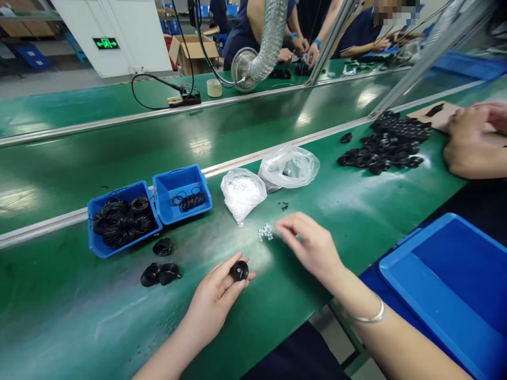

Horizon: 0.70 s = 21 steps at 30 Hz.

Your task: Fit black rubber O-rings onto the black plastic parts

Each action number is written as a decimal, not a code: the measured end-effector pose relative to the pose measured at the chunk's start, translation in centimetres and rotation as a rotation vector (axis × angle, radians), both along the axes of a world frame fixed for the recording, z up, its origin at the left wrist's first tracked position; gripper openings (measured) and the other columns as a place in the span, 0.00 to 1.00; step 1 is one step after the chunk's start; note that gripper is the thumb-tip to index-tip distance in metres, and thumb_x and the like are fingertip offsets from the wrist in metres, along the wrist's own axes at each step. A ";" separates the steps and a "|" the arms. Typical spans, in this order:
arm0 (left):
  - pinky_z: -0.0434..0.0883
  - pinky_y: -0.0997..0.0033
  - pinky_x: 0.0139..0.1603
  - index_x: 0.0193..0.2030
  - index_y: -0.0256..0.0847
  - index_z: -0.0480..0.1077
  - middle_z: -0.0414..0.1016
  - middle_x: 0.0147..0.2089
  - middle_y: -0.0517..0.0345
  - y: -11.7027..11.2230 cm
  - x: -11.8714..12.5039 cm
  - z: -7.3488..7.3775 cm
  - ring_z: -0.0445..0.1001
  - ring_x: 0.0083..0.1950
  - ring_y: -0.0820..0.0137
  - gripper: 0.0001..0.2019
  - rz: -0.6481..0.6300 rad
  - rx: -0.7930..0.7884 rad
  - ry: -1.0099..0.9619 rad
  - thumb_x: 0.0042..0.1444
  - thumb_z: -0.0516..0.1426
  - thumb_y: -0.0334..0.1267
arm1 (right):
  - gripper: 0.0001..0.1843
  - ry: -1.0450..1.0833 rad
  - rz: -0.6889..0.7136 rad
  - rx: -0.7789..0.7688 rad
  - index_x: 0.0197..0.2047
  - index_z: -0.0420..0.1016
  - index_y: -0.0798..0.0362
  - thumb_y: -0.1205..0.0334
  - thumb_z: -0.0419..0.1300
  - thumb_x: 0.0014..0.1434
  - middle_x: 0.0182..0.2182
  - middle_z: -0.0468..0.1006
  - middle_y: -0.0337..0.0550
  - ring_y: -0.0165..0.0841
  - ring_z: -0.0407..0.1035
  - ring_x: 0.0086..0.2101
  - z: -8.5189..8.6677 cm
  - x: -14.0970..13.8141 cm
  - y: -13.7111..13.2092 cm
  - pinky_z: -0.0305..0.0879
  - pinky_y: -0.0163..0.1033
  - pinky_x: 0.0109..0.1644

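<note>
My left hand (216, 293) is closed around a small round black plastic cup-shaped part (239, 271), its hollow side turned up with a pale spot inside. My right hand (311, 243) hovers just right of a little pile of small white pieces (265, 232). Its thumb and forefinger are drawn together in a pinch; whatever may be between them is too small to make out. A few tiny black bits (283, 206) lie beyond the white pile. To the left of my left hand are several loose black parts (160, 274) of a similar kind.
Two blue bins (95, 240) hold black cable rings. Behind the white pieces stand a bag of white pieces (243, 192) and an open clear bag (293, 166). A heap of black parts (380, 148) lies near another person's hands (471, 137). A blue tray (447, 295) is at right.
</note>
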<state>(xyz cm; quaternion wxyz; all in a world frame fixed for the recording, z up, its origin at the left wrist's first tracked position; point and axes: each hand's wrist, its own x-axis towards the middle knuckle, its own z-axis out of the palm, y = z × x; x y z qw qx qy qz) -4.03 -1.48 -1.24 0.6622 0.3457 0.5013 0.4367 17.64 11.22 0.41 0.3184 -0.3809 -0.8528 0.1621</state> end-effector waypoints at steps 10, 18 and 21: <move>0.71 0.56 0.60 0.62 0.44 0.64 0.70 0.63 0.48 0.8 0.0 0.7 0.75 0.57 0.55 0.31 0.014 -0.070 -0.036 0.53 0.65 0.48 | 0.11 -0.226 -0.177 0.028 0.41 0.76 0.55 0.62 0.52 0.67 0.36 0.75 0.48 0.38 0.72 0.37 -2.7 3.3 5.9 0.70 0.43 0.43; 0.71 0.55 0.59 0.63 0.42 0.62 0.69 0.63 0.46 0.8 -0.2 0.6 0.75 0.57 0.54 0.31 -0.006 -0.055 -0.048 0.54 0.64 0.47 | 0.09 -0.193 -0.188 0.014 0.35 0.74 0.54 0.63 0.55 0.65 0.33 0.74 0.47 0.38 0.71 0.34 -3.0 3.3 6.4 0.68 0.42 0.40; 0.71 0.55 0.58 0.63 0.41 0.62 0.69 0.62 0.45 0.8 -0.2 0.4 0.76 0.56 0.55 0.30 -0.009 -0.045 -0.089 0.55 0.64 0.44 | 0.07 -0.167 -0.195 -0.003 0.34 0.74 0.54 0.63 0.57 0.63 0.29 0.72 0.43 0.36 0.69 0.31 -2.6 3.6 6.0 0.66 0.40 0.35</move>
